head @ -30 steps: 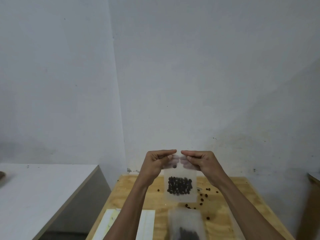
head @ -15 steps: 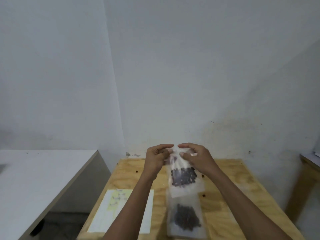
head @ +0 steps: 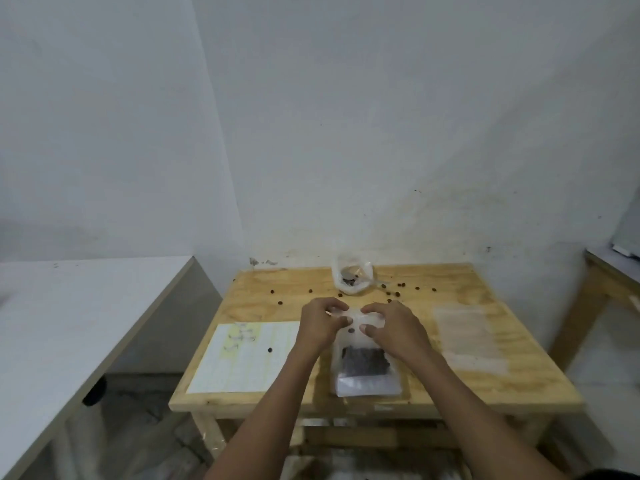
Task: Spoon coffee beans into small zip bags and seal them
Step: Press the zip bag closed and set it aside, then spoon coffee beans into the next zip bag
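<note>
The small zip bag [head: 353, 332] of beans has come down from the air onto the table [head: 450, 386], both hands' fingers [head: 346, 320] pinching its top, so it looks sealed.

Both forearms reach forward; the left hand [head: 320, 323] and right hand [head: 394, 329] sit close together, fingers [head: 346, 320] curled, apparently pinching something between them.

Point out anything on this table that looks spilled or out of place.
Loose coffee beans lie scattered across the far part of the wooden table, mostly around the open bag by the wall. One stray bean sits on the lined paper sheet. Both hands pinch the zip bag top; it looks intact.
</note>
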Motion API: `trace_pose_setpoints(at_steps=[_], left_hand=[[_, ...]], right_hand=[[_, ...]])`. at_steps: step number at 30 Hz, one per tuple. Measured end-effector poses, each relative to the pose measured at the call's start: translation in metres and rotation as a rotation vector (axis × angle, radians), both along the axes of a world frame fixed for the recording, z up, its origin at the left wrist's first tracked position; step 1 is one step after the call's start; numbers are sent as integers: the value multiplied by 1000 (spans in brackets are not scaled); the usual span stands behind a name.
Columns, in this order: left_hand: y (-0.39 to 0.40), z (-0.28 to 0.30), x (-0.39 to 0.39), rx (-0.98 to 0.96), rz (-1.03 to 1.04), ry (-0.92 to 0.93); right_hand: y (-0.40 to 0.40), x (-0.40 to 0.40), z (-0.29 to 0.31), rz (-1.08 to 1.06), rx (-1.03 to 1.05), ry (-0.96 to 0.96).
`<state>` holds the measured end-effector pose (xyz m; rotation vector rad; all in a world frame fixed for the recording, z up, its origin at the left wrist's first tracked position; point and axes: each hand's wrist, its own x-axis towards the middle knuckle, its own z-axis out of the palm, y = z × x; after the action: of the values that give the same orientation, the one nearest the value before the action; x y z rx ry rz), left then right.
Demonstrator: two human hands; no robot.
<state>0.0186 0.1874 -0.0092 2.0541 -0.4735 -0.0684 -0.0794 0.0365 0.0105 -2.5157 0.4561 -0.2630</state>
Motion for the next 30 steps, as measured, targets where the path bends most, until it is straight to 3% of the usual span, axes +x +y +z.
trace_pose_setpoints(at_steps=[7,12,30], left_hand=[[-4,-14,0,73,54,-107],[-6,-22,-5,106,75,-96],[-2,-19,-2,-62,165,-256]], right_hand=[[4,2,-9,-52,-132,35],[6,6,-20,-99,-97,68],[8,13,-20,-160,8,-80]])
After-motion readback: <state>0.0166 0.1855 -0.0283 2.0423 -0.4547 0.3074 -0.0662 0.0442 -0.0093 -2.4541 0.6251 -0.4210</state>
